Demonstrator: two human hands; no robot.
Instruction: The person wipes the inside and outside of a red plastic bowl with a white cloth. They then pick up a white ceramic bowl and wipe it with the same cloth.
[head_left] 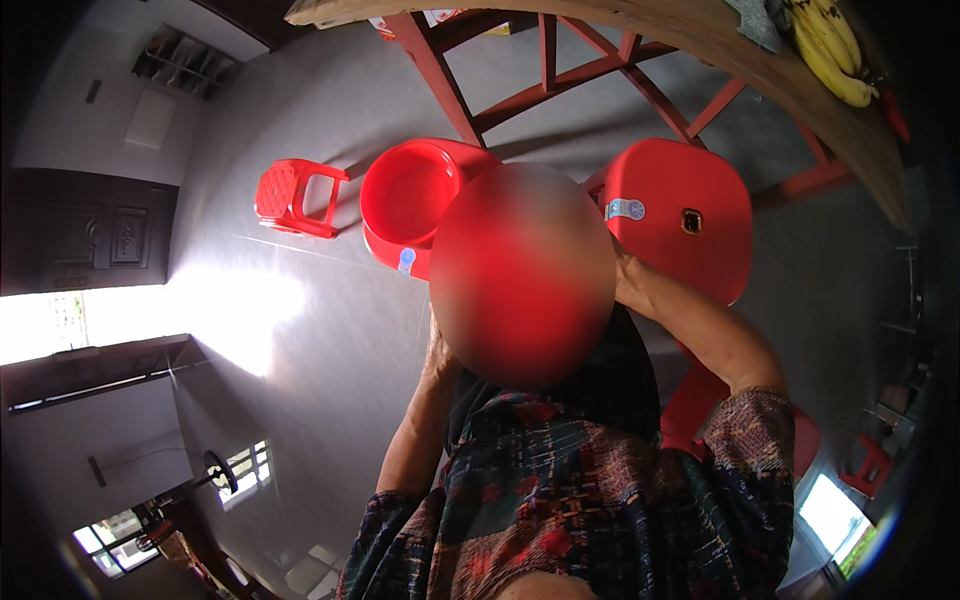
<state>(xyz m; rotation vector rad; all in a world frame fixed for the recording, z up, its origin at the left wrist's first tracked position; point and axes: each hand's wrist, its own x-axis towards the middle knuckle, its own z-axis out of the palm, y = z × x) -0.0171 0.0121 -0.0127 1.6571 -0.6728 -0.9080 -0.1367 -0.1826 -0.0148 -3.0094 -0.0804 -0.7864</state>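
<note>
A blurred oval patch covers the middle of the view, hiding most of both hands and whatever lies between them. Red shows through the blur, but its shape cannot be made out. My left hand comes in at the patch's lower left edge, with only its wrist side visible. On the other side, my right hand enters the patch near a red stool; its fingers are hidden. A small dark square thing with a gold-brown rim lies on that stool. To the left, a round red basin rests on another red stool.
A small red stool stands on the grey floor further left. Across the top runs a wooden table on red-brown legs, with bananas at its right. Bright light falls through a doorway at the left.
</note>
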